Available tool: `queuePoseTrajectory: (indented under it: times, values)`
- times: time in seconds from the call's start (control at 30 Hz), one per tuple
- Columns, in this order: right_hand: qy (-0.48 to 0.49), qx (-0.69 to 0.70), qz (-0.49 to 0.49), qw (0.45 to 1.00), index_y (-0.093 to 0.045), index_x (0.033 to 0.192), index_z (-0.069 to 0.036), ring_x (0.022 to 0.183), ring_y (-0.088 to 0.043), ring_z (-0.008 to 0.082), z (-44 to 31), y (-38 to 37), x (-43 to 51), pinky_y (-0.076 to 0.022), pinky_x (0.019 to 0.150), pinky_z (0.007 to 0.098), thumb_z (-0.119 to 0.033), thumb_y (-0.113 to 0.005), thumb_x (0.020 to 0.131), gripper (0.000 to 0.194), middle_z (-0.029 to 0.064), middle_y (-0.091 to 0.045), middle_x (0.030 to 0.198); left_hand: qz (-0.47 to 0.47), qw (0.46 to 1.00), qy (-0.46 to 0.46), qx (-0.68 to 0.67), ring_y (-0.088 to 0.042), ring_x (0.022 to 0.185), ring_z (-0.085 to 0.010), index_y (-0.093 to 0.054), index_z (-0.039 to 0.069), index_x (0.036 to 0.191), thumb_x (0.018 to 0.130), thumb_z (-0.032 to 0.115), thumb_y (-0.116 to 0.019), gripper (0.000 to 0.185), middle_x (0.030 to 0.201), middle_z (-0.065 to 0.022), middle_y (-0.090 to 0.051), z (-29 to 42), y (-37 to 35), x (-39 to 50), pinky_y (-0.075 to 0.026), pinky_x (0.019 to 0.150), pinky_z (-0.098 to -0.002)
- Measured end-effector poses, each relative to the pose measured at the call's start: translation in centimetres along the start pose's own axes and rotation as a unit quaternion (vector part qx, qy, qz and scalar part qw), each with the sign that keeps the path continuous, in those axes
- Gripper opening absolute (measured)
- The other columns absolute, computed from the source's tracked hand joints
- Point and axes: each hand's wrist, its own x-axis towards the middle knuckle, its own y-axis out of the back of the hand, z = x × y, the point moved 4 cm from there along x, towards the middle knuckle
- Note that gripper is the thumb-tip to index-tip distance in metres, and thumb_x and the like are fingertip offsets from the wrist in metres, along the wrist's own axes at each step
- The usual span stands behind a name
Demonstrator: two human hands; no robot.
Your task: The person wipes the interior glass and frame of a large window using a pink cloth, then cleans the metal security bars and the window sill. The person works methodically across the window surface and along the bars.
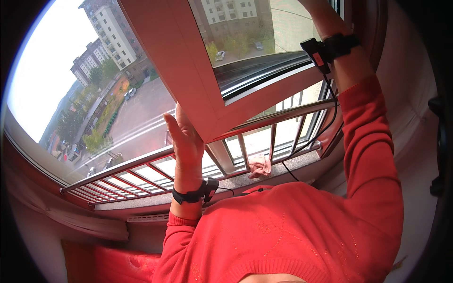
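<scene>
A window sash with a reddish frame and a glass pane hangs swung inward before me. My left hand is at the sash's left edge near the lower corner. Its thumb stands up, apart from the frame, while most of the fingers are hidden behind the sash. I cannot tell whether they grip anything. At the upper right, my right hand runs out past the top of the picture, its fingers out of view. Each wrist wears a black strap with a small device.
A metal safety railing crosses the window opening behind the sash. A crumpled pink cloth lies on the speckled stone sill against its bars. From the right-wrist device, a black cable hangs down. Curtains hang at the sides.
</scene>
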Motion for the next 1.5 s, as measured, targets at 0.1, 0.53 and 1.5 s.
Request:
queuePoseTrajectory:
  times: [0.1,0.53,1.5]
  values:
    - [-0.046,0.467,0.177,0.865,-0.055,0.125,-0.002,0.093,-0.059,0.0086,3.8,4.3,0.7,-0.0528,0.079,0.0241,-0.010,-0.043,0.109,0.022,0.0008,-0.058,0.107,-0.019,0.998,-0.036,0.046,-0.059,0.086,-0.0099,-0.055,0.006,0.135,0.104,0.065,-0.030,0.072,0.106,-0.0016,-0.065,-0.3,-1.1,-0.4,-0.045,0.070,-0.0261]
    - [0.224,-0.547,-0.049,0.805,-0.063,0.113,-0.012,0.111,-0.059,0.0262,-4.9,-4.7,-6.2,-0.0493,0.089,0.0398,-0.027,-0.066,0.090,0.027,0.0060,-0.061,0.114,0.193,0.961,-0.090,0.179,-0.058,0.112,-0.0125,-0.051,0.008,0.140,0.107,0.057,-0.036,0.061,0.124,-0.0014,-0.061,-0.3,-1.6,-1.2,-0.047,0.093,-0.0314]
    - [0.027,-0.574,0.087,0.814,-0.053,0.126,-0.003,0.103,-0.058,0.0405,-2.4,10.1,-11.1,-0.0476,0.086,0.0478,-0.021,-0.058,0.098,0.033,0.0196,-0.059,0.112,0.147,0.952,-0.118,0.241,-0.053,0.077,-0.0062,-0.055,0.009,0.124,0.106,0.060,-0.036,0.057,0.096,0.0014,-0.058,0.4,-3.7,-0.8,-0.039,0.059,-0.0226]
